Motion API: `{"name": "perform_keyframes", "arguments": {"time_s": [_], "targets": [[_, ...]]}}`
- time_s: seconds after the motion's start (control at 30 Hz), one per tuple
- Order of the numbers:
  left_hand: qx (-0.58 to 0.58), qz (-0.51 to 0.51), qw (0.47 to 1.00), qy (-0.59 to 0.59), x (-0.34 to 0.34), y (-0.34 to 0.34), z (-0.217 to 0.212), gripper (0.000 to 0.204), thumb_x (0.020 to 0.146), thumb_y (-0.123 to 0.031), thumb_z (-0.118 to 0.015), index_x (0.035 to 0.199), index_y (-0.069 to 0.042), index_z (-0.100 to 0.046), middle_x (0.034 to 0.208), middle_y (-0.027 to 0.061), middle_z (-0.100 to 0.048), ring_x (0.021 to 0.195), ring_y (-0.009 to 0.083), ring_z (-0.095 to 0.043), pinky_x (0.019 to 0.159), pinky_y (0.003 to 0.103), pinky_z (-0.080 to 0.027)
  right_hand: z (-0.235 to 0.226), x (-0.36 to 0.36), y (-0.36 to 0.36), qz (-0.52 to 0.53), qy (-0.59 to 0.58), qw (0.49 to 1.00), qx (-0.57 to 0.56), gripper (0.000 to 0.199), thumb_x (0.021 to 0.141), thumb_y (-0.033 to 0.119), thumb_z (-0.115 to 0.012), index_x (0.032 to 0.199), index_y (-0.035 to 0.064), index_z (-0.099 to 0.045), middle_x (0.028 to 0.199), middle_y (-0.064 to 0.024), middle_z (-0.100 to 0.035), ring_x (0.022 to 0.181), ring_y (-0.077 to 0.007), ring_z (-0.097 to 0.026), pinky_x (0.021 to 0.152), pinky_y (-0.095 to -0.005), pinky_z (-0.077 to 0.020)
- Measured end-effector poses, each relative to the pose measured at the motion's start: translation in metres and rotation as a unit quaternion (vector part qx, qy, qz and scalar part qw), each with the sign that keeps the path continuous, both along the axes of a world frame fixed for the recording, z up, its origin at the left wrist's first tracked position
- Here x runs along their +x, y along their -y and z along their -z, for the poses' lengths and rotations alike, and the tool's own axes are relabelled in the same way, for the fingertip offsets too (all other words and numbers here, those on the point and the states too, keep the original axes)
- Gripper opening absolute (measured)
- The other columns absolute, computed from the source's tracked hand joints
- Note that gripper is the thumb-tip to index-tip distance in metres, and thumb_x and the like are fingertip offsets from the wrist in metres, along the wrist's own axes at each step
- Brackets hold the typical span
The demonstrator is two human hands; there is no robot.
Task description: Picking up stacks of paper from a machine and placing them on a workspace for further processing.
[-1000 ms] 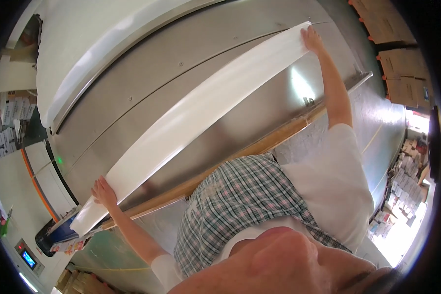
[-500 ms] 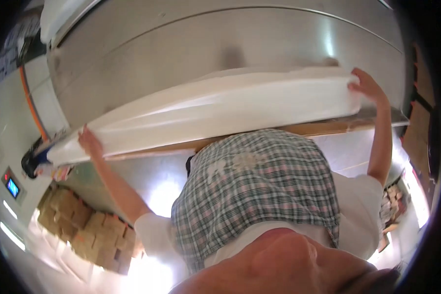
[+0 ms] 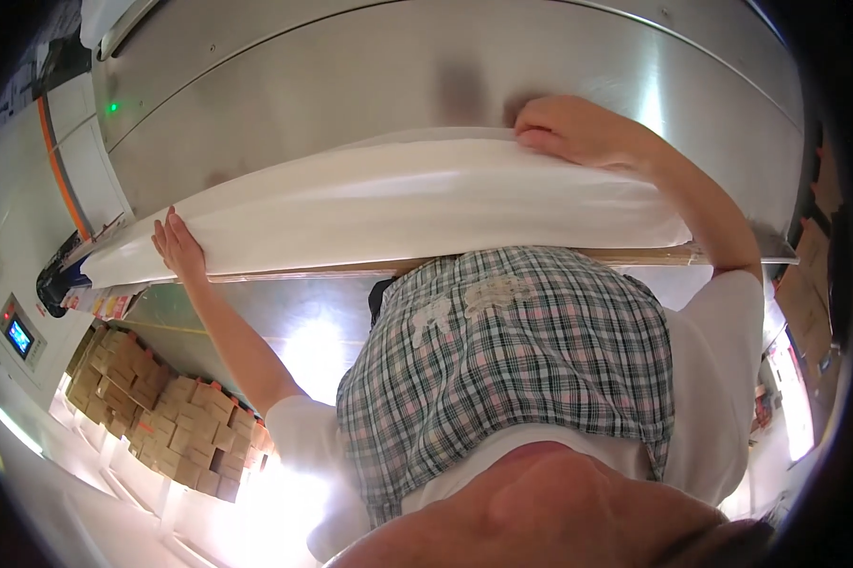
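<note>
A long, folded length of white plastic sheeting point(image 3: 398, 208) lies along the near edge of the steel worktop point(image 3: 351, 85), its surface glossy and slightly rumpled. Near the left end my left hand point(image 3: 178, 248) rests on it, fingers stretched out and apart. My right hand point(image 3: 578, 131) is right of the middle, at the sheeting's far edge. Its fingers are bent over and closed on that edge; the fingertips are partly hidden. The right forearm crosses above the sheeting's right end.
A brown cardboard edge point(image 3: 635, 256) runs beneath the sheeting, close to my checked apron point(image 3: 512, 360). On the left are a black-wrapped object point(image 3: 55, 284) and a wall panel with a lit screen point(image 3: 19, 336). Stacked cardboard boxes point(image 3: 185, 426) stand at lower left.
My right hand has moved left from the sheeting's right end to its far edge near the middle. My left hand stays near the left end, and the sheeting lies a little flatter.
</note>
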State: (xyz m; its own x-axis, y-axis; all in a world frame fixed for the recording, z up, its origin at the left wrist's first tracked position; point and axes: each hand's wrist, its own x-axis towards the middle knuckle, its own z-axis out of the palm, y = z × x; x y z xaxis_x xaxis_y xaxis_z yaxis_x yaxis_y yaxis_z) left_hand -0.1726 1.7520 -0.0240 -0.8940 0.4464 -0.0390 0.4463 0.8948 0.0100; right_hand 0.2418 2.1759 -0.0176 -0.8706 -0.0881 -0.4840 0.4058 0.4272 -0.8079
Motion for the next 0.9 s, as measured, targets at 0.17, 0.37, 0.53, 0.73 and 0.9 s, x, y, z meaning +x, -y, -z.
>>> {"name": "perform_keyframes", "arguments": {"time_s": [0.17,0.37,0.53,0.73,0.9], "targets": [[0.200,0.083,0.965,0.147,0.066,-0.099,-0.040,0.033,0.093,-0.028,-0.038,0.103,-0.006,-0.061,0.110,0.0120,-0.057,0.106,0.0227,-0.050,0.095,0.032,-0.035,0.004,-0.010,0.013,-0.043,0.150,0.986,0.054,0.034,0.088,0.029,-0.044,0.084,-0.0010,-0.059,0.091,-0.0143,-0.055,0.087,-0.0297,-0.050,0.076,-0.0389,-0.0401],[0.060,0.440,0.753,0.485,0.183,-0.250,-0.029,0.033,0.089,-0.032,-0.043,0.094,-0.005,-0.061,0.096,0.0134,-0.059,0.090,0.0304,-0.055,0.079,0.036,-0.043,0.006,0.009,0.008,-0.054,-0.055,0.995,0.062,0.038,0.089,0.034,-0.043,0.085,0.0003,-0.061,0.093,-0.0148,-0.053,0.095,-0.0299,-0.048,0.083,-0.0372,-0.0392],[-0.132,0.412,0.706,0.561,0.190,-0.263,-0.003,0.047,0.088,-0.047,-0.038,0.092,-0.006,-0.061,0.098,0.0131,-0.059,0.091,0.0313,-0.055,0.079,0.038,-0.042,-0.003,0.015,0.001,-0.045,0.081,0.995,-0.026,0.035,0.090,0.032,-0.041,0.092,0.0002,-0.055,0.093,-0.0128,-0.052,0.090,-0.0242,-0.048,0.081,-0.0335,-0.0388],[-0.155,0.335,0.731,0.573,0.182,-0.265,-0.004,0.058,0.085,-0.058,-0.035,0.097,-0.009,-0.062,0.099,0.0137,-0.060,0.093,0.0305,-0.055,0.082,0.039,-0.042,0.007,0.071,-0.043,-0.013,0.289,0.955,-0.062,0.041,0.092,0.039,-0.035,0.098,0.0045,-0.055,0.092,-0.0100,-0.059,0.088,-0.0196,-0.053,0.082,-0.0316,-0.0404],[-0.068,0.318,0.798,0.508,0.171,-0.242,0.008,0.052,0.087,-0.054,-0.037,0.096,-0.008,-0.061,0.085,0.0109,-0.061,0.079,0.0238,-0.056,0.073,0.035,-0.043,0.007,0.139,-0.076,0.006,0.232,0.972,0.036,0.049,0.086,0.050,-0.040,0.111,0.0102,-0.055,0.098,-0.0126,-0.059,0.087,-0.0183,-0.056,0.076,-0.0321,-0.0453]]}}
